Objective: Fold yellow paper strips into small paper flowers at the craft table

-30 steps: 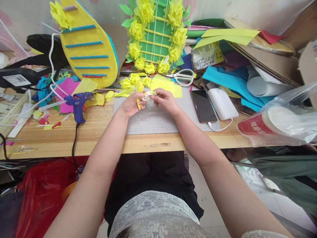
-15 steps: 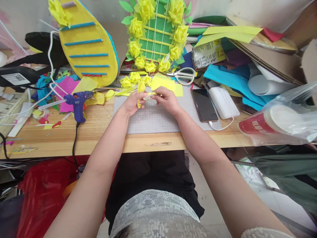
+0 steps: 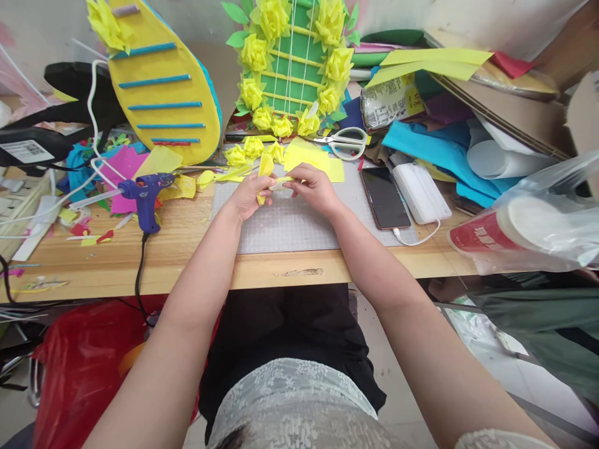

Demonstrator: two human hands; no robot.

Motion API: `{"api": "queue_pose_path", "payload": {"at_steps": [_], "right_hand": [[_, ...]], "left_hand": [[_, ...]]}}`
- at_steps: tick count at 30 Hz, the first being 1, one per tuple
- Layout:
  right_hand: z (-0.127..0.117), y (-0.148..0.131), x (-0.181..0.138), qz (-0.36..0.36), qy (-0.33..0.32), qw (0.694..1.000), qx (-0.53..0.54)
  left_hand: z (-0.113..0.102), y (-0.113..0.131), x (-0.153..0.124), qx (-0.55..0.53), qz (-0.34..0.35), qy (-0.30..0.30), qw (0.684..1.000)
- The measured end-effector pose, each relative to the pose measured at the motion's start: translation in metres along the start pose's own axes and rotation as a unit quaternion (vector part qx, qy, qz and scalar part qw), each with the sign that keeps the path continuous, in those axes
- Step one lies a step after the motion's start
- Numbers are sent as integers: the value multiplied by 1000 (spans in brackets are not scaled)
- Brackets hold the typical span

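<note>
My left hand (image 3: 247, 195) is closed on a yellow paper strip (image 3: 264, 169) that sticks up from its fingers. My right hand (image 3: 314, 187) pinches a small whitish roll of tape (image 3: 281, 183) held between both hands. They hover just above a grey cutting mat (image 3: 290, 227) on the wooden table (image 3: 116, 262). Several finished yellow paper flowers (image 3: 253, 149) and yellow paper sheets (image 3: 311, 159) lie just beyond the hands.
A purple glue gun (image 3: 146, 193) lies left of the mat. White scissors (image 3: 346, 142), a phone (image 3: 384, 197) and a white power bank (image 3: 420, 193) sit to the right. A green guitar-shaped craft with yellow flowers (image 3: 294, 68) and a yellow board (image 3: 163, 87) lean at the back.
The roll between my hands has turned from flat, showing its ring, to edge-on. My hands stay together in nearly the same place.
</note>
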State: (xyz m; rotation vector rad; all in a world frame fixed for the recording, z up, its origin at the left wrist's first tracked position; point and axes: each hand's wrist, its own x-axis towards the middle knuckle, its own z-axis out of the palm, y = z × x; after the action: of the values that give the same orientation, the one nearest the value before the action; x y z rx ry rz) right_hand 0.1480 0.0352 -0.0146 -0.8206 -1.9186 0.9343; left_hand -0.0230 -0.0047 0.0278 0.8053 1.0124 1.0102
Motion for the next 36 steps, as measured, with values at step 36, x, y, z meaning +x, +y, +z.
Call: {"api": "queue_pose_path", "payload": {"at_steps": [36], "right_hand": [[1, -11, 0, -31, 15, 994, -105]], "left_hand": [[10, -2, 2, -10, 9, 46, 999]]}}
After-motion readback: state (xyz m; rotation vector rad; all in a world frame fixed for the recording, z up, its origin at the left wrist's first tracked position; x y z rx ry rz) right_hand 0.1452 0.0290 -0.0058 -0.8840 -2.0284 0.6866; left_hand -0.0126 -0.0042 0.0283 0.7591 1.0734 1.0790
